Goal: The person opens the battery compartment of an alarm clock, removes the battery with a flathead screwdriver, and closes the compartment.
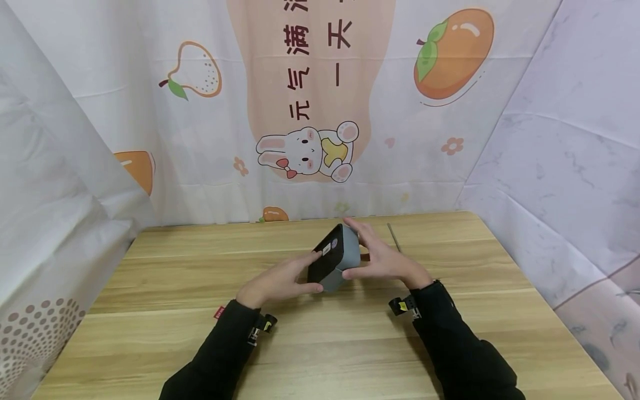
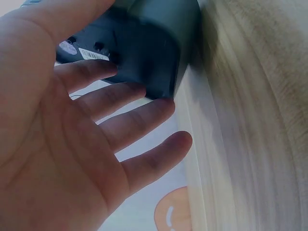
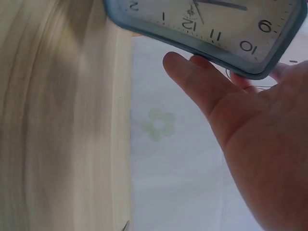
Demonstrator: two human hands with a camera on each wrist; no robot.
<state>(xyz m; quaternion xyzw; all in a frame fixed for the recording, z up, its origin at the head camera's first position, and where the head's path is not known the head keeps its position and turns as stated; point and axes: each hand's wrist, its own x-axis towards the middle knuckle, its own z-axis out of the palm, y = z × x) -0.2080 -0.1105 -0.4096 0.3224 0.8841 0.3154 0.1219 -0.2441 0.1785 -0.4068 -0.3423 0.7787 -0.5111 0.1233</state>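
A blue-grey desk clock [image 1: 351, 250] with rounded corners is tilted between the two hands above the wooden table. Its black back [image 2: 144, 53], bearing a barcode sticker, faces the left hand; the numbered dial [image 3: 216, 29] shows in the right wrist view. My right hand [image 1: 380, 258] grips the clock from the right, fingers at the top edge and thumb at the lower corner. From the left, my left hand [image 1: 280, 280] touches it with spread, nearly straight fingers [image 2: 137, 120] against the back, the thumb by the lower side.
A thin grey rod [image 1: 394, 238] lies on the wooden table [image 1: 320, 350] beyond the right hand. A printed curtain [image 1: 200, 139] hangs along the far table edge, with white sheets [image 1: 560, 166] at both sides. Small cameras [image 1: 406, 305] are strapped to both black-sleeved wrists.
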